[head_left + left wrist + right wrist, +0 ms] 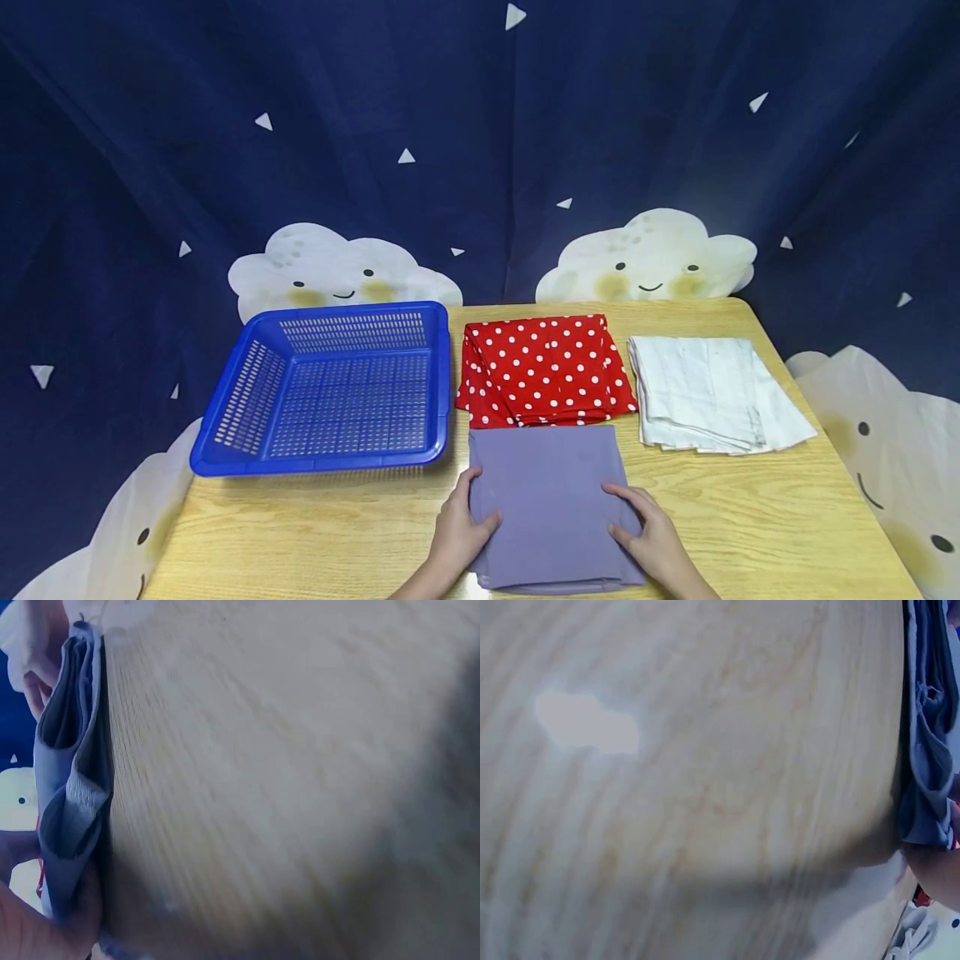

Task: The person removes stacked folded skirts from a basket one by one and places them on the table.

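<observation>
A folded lavender cloth (551, 504) lies on the table near its front edge, with several layers stacked at its near side. My left hand (461, 529) grips its left edge, thumb on top. At the opposite edge my right hand (656, 542) holds the cloth, with thumb and index finger on the upper face. In the left wrist view the layered folds (71, 772) show edge-on, with the left fingers (86, 915) against the underside. The right wrist view catches the folds (930, 750) at its right border, and part of the right hand (934, 874) below them.
Just behind the lavender cloth is a folded red polka-dot cloth (543, 367). A folded white cloth (701, 392) sits to the right. A blue plastic basket (352, 408) with nothing inside stands at the left on the wooden table (315, 533). A dark blue cloud-print curtain (450, 125) hangs behind.
</observation>
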### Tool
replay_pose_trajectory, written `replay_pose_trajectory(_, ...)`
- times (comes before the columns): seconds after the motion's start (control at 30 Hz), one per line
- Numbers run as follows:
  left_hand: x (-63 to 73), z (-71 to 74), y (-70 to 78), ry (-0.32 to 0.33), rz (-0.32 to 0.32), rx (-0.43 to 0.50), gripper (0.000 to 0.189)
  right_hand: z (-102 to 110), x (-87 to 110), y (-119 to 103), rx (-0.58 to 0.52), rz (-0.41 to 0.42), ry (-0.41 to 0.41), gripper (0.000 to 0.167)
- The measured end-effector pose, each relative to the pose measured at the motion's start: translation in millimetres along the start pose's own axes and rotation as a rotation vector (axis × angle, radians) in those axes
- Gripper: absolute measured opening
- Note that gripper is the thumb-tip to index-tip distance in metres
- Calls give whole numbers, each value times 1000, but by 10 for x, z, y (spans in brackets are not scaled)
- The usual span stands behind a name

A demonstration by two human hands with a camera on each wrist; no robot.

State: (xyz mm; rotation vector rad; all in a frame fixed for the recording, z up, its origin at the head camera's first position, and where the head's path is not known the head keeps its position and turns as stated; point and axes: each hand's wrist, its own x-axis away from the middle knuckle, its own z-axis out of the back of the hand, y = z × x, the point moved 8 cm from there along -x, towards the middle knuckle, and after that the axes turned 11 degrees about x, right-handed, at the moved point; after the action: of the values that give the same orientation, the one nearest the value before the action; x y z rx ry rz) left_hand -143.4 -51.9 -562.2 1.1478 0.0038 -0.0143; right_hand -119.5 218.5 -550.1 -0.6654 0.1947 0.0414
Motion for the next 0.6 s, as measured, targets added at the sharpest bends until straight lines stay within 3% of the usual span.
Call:
replay_pose_trajectory(0.27, -42, 0, 81, -136, 4, -140, 65, 50, -67, -113, 126, 57, -86, 54)
replay_pose_trajectory(0.47, -117, 96, 290, -279, -30, -274, 57, 101, -189, -208, 215, 50, -427, 46)
replay_pose_trajectory(0.53, -153, 152, 420, -318, -68, -290, 52, 190, -262, -282, 244, 111, -502, 43)
replay_pose_trajectory(0.6, -200, 212, 570, -358, -113, -281, 46, 328, -374, -375, 267, 193, -504, 43)
